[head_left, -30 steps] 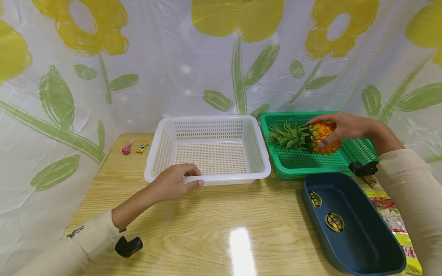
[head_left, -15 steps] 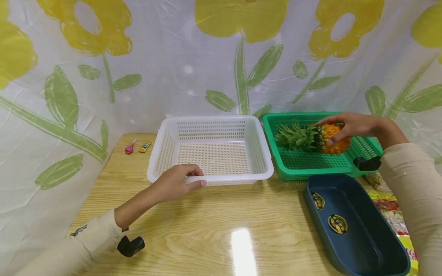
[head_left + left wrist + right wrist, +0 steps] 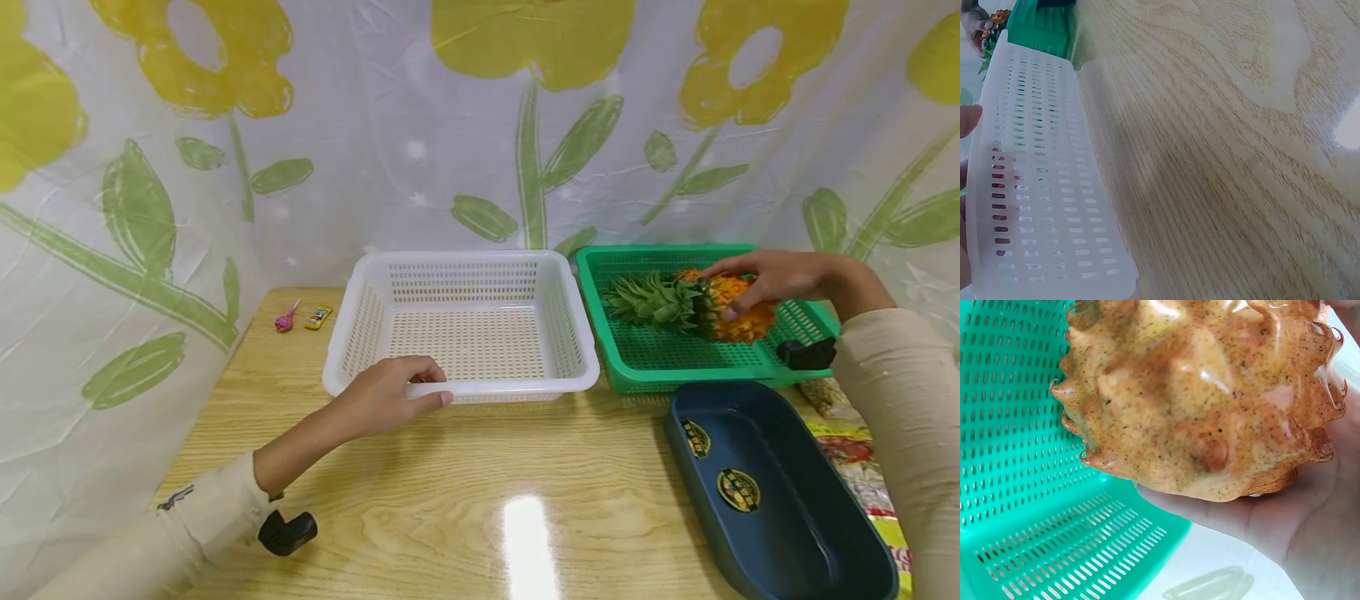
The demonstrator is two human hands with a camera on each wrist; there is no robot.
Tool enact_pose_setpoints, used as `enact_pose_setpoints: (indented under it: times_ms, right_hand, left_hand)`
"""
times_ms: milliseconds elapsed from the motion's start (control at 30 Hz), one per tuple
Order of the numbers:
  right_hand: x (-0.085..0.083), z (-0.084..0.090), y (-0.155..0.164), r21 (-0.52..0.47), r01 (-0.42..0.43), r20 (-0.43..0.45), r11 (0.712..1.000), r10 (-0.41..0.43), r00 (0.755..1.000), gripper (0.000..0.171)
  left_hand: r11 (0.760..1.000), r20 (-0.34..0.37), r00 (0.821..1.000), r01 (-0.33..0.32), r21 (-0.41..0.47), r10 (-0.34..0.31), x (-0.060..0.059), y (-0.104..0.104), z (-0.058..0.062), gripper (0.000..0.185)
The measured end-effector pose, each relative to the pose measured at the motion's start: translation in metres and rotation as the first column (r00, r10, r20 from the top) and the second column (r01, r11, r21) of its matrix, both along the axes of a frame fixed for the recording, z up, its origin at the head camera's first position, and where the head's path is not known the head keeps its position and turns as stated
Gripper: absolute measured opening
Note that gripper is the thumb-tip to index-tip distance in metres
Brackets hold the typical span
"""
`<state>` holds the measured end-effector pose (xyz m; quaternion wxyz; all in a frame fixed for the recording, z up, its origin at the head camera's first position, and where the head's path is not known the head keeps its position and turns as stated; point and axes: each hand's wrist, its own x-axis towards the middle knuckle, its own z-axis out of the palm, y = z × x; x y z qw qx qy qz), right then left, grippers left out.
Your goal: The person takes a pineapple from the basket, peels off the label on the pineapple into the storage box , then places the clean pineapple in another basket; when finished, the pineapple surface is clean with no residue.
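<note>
A pineapple (image 3: 738,308) with a spiky orange body and green leafy crown lies on its side in the green basket (image 3: 667,377), crown to the left. My right hand (image 3: 787,279) holds its body from above, thumb on the near side and fingers on the far side. In the right wrist view the pineapple (image 3: 1204,394) fills the palm, its underside close to the hand. My left hand (image 3: 386,396) grips the front rim of the white basket (image 3: 517,386), thumb outside and fingers inside. Fingers show through the slots of the white basket (image 3: 1041,169) in the left wrist view.
A dark blue tub (image 3: 780,492) stands in front of the green basket, with colourful packets (image 3: 855,467) to its right. A lollipop (image 3: 285,318) and a small yellow wrapped candy (image 3: 318,317) lie left of the white basket. A flowered curtain (image 3: 337,150) hangs behind the table.
The pineapple and my right hand have moved slightly right within the green basket. My left hand stays on the white basket's rim. The whole view has shifted a little.
</note>
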<state>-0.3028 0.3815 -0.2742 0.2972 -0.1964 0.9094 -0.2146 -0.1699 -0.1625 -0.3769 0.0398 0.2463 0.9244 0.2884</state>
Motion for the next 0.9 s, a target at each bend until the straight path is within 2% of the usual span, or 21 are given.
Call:
enact_pose_setpoints:
  times_ms: [467,700,900]
  right_hand:
    - [-0.007,-0.01,0.0,0.036,0.02,0.153,0.999,-0.026,0.988,0.082]
    - [-0.011,-0.018,-0.008,0.057,0.009,0.153,0.998,-0.017,0.988,0.085]
    - [-0.013,-0.025,-0.013,0.065,0.023,0.21,0.998,-0.036,0.977,0.089]
  left_hand:
    - [1.0,0.01,1.0,-0.016,-0.022,0.016,0.0,0.002,-0.001,0.026]
    - [0.999,0.009,1.0,-0.023,-0.027,0.023,0.0,0.002,-0.001,0.027]
    - [0.999,0.009,1.0,-0.018,-0.033,0.019,0.001,0.001,-0.002,0.027]
